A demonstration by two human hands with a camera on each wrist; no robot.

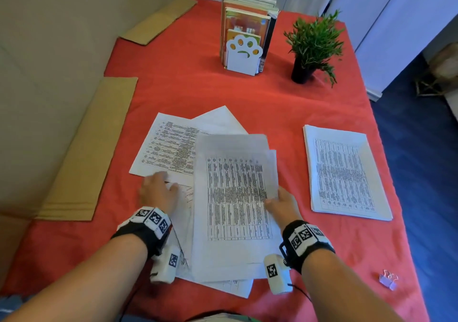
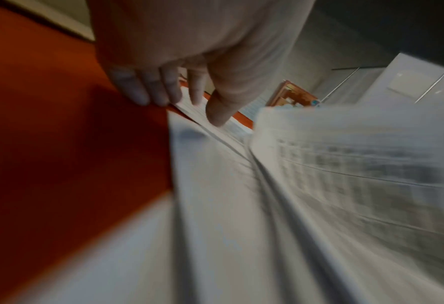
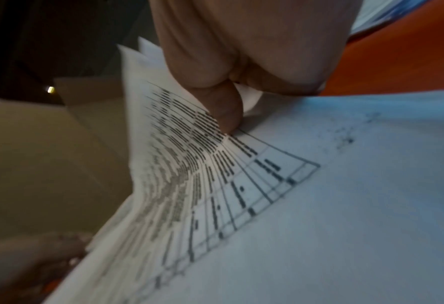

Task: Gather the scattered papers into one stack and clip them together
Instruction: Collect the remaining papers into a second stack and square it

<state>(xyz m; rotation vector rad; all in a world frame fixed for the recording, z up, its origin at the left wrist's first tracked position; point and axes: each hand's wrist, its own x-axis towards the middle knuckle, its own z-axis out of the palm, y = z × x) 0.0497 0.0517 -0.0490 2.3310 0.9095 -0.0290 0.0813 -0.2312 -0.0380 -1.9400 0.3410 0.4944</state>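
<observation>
Two hands work: right hand (image 1: 281, 201) pinches a sheaf of printed sheets (image 1: 235, 198); left hand (image 1: 158, 189), fingers spread, should square loose papers (image 1: 168, 148) beneath.

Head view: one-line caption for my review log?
Right hand pinches printed sheets; left hand rests on scattered papers.

Head camera is looking down and forward over the red surface (image 1: 272, 103). Each wrist camera is peering along its hand, skimming very close over the papers (image 1: 235, 198), the part all three are sharing.
</observation>
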